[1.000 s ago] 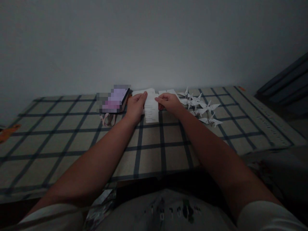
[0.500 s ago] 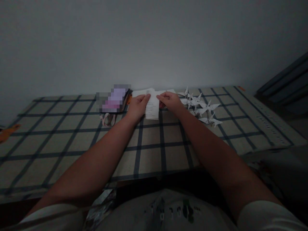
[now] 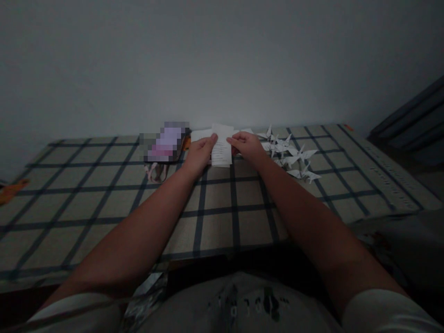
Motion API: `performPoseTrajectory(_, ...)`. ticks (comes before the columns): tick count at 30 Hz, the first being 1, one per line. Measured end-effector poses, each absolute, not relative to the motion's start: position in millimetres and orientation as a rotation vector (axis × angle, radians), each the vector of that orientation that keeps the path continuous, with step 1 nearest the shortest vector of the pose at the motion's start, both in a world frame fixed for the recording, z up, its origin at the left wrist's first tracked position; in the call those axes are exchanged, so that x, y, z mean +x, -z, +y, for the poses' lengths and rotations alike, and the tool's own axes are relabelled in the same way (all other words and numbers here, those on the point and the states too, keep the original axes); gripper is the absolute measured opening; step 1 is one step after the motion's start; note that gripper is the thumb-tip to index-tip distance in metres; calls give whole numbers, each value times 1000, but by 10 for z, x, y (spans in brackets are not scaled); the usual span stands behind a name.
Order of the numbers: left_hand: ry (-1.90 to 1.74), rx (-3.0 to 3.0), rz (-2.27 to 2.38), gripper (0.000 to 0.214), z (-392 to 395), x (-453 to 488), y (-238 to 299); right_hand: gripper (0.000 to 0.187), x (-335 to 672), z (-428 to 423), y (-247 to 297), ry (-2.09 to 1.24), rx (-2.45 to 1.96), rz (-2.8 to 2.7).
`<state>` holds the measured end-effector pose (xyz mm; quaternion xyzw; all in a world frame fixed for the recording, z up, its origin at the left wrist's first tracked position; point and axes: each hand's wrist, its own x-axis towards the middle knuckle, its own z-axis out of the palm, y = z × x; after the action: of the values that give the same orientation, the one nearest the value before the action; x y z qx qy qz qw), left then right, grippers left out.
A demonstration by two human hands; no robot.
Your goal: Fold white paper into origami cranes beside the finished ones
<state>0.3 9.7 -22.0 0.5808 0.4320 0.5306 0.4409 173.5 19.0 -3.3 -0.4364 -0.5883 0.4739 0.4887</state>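
A folded strip of white paper (image 3: 222, 150) with lines of print is held upright over the far part of the table. My left hand (image 3: 201, 151) pinches its left edge, thumb on the front. On the opposite edge, my right hand (image 3: 243, 142) grips it between thumb and fingers. More white paper (image 3: 201, 134) lies behind the hands, partly hidden by them. Several white folded paper cranes (image 3: 291, 157) sit close together just right of my right hand.
A phone (image 3: 168, 143), partly pixelated, leans left of my left hand with a pinkish strap or stand (image 3: 157, 172) below it. A checked cloth (image 3: 217, 231) covers the table. The grey wall (image 3: 222, 60) rises right behind the table's far edge.
The paper strip has shifted slightly up and to the right between my hands, and its top edge now stands higher and flatter. Both hands have hardly moved.
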Motion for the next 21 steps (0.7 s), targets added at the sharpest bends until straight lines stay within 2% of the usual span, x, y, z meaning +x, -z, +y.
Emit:
performPoseTrajectory(5, -1336, 1524, 1119, 53, 154, -32, 269, 16, 1716, 213, 42, -1198, -1040, -1350)
performPoseTrajectory(10, -1455, 1565, 1219, 53, 197, -63, 288, 24, 1748, 209, 81, -1245, -979, -1519)
performPoseTrajectory(16, -1358, 1435, 1065, 51, 129, -17, 247, 22, 1763, 212, 65, -1078, -1046, -1531)
performPoseTrajectory(21, -1337, 1523, 1090, 50, 163, -43, 277, 27, 1740, 207, 45, -1122, -1050, -1465)
